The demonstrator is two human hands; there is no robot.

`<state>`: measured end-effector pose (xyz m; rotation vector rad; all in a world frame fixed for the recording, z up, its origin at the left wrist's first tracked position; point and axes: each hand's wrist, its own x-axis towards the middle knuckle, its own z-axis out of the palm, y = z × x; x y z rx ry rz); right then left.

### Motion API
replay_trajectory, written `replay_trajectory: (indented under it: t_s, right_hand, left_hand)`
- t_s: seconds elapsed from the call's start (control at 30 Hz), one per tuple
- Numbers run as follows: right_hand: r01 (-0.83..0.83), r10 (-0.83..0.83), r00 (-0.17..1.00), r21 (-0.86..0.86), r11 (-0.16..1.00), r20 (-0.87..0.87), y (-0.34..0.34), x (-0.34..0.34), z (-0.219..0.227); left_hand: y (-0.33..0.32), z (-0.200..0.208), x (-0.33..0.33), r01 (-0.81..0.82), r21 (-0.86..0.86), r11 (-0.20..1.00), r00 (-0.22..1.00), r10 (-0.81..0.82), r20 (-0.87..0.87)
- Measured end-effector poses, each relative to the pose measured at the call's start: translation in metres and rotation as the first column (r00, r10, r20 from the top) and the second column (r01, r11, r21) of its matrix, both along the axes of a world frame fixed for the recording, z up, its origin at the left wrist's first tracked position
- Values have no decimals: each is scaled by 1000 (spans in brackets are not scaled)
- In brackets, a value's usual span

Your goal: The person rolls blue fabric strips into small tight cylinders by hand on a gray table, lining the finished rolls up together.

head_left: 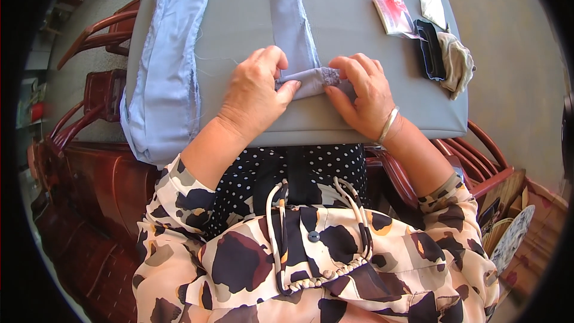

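Observation:
A long strip of grey-blue fabric (pixel 289 18) runs from the far edge of the table toward me. Its near end is rolled into a short bundle (pixel 308 84) that lies crosswise between my hands. My left hand (pixel 258 87) pinches the left end of the roll between thumb and fingers. At the right end, with frayed threads bunched there, my right hand (pixel 362 93) grips the roll between thumb and curled fingers. A larger heap of light blue fabric (pixel 164 66) with frayed edges lies to the left and hangs over the near edge.
The grey covered table (pixel 239 0) spans the front. At its right lie a red and white packet (pixel 393 14), a white pouch (pixel 431 0), a dark folded cloth (pixel 429 51) and a beige cloth (pixel 456 64). Wooden chairs (pixel 104 98) stand left; a cardboard box (pixel 541 215) is lower right.

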<state>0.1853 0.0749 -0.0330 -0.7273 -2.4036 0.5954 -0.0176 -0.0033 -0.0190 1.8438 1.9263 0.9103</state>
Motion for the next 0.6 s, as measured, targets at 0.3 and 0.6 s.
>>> replay_trajectory:
  t_s: [0.3,0.6]
  right_hand:
    - [-100,93,995,238,966,38,0,-5,-6]
    - [-311,318,948,151,938,-24,5,2,7]
  left_hand:
    - [-13,-1,7,123,254,960,988,-94,-122]
    - [-24,1,15,229,185,956,961,-192,-200]
